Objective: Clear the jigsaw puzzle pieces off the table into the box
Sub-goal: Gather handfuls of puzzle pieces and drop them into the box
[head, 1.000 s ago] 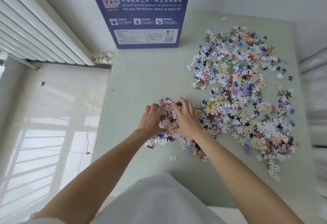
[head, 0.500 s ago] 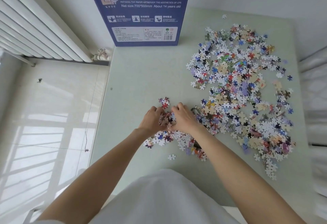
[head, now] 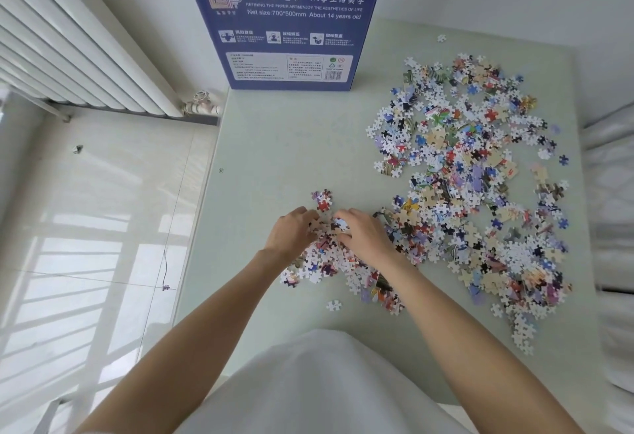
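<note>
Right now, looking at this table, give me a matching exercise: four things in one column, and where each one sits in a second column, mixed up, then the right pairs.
Things:
1. blue box
2. big spread of puzzle pieces
3. lone white piece
4. radiator

Places:
A. by the wall, left of the table
B. near table edge, apart from the heap
C. upright at the table's far edge
D. right half of the table

Pairs: 1-C, 2-D, 3-B, 4-A
</note>
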A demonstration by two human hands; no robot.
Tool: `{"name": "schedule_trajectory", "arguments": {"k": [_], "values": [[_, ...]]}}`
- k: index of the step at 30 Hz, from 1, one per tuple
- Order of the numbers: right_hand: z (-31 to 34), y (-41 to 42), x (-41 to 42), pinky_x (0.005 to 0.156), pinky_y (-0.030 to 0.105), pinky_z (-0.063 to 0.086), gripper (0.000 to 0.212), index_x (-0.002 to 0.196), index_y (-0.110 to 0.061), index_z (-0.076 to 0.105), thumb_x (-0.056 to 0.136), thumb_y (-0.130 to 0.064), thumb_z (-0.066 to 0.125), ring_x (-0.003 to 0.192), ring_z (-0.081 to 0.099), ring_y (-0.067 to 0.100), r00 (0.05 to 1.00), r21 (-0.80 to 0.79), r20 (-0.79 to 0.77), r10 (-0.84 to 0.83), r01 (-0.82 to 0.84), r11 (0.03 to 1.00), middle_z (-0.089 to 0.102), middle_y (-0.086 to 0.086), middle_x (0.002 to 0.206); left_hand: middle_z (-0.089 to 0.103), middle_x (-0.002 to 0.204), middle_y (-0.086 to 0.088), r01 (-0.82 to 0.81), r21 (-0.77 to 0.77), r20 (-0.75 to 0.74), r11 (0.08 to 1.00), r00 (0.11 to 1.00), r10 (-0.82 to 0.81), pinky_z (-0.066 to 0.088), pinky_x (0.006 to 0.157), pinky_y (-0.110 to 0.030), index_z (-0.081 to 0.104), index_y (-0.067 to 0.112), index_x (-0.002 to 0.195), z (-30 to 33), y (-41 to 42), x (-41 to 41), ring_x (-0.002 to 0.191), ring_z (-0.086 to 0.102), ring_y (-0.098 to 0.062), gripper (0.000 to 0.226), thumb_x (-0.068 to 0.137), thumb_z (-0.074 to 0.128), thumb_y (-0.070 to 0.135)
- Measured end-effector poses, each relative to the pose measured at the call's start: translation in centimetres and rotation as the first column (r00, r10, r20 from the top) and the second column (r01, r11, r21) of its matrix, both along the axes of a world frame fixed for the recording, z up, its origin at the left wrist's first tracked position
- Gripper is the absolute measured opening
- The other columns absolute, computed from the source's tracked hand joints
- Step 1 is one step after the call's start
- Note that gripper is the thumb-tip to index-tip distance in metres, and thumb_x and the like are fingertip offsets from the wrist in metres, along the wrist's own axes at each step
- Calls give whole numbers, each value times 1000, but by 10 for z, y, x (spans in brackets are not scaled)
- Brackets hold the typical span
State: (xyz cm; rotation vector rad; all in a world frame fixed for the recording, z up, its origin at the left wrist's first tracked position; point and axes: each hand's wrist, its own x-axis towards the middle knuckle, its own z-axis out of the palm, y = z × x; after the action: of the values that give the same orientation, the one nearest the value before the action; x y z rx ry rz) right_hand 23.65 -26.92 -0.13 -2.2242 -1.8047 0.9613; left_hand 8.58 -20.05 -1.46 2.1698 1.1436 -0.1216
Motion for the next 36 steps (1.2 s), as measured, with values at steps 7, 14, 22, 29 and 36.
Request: {"name": "schedule_trajectory", "arguments": {"k": [7, 14, 22, 29, 36], "values": [[29, 1, 14, 87, 15, 35, 34, 121, -8, 59, 88, -16, 62, 110, 59, 19, 979, 100, -98, -179, 188, 977, 64, 6, 119, 72, 93, -3, -237, -66, 139, 969, 960, 244, 48, 70, -24, 66, 17, 105, 11, 13, -11, 81, 66, -22, 22, 83, 68, 18], [107, 16, 33, 92, 18, 42, 31, 118, -11, 62, 87, -16, 64, 101, 61, 11, 994, 295, -81, -78, 99, 950, 66, 2, 115, 72, 90, 2, -212, 82, 394, 974, 905, 163, 49, 70, -24, 66, 16, 102, 82, 37, -6, 79, 66, -17, 21, 83, 70, 24], [240, 102, 67, 65, 24, 50, 27, 109, -13, 66, 83, -19, 69, 65, 61, 1, 981, 619, -185, -61, 164, 768, 66, -8, 84, 66, 84, 9, -248, 269, 624, 931, 781, 28, 44, 68, -18, 65, 16, 98, 212, 126, 18, 71, 54, -5, 16, 83, 70, 20], [305, 194, 99, 69, 31, 48, 26, 109, -13, 65, 85, -22, 67, 78, 61, 21, 997, 751, -29, -73, 70, 657, 70, 6, 96, 65, 87, 8, -304, 478, 679, 824, 723, -127, 47, 70, -20, 65, 14, 101, 294, 207, 45, 75, 59, -12, 18, 85, 67, 22], [322, 266, 112, 65, 28, 36, 24, 109, -18, 63, 85, -25, 64, 77, 53, 21, 990, 716, 136, -33, -75, 694, 67, 4, 96, 68, 89, -6, -260, 617, 545, 743, 822, -165, 47, 69, -36, 62, 13, 105, 327, 282, 68, 81, 60, -26, 23, 85, 64, 24]]}}
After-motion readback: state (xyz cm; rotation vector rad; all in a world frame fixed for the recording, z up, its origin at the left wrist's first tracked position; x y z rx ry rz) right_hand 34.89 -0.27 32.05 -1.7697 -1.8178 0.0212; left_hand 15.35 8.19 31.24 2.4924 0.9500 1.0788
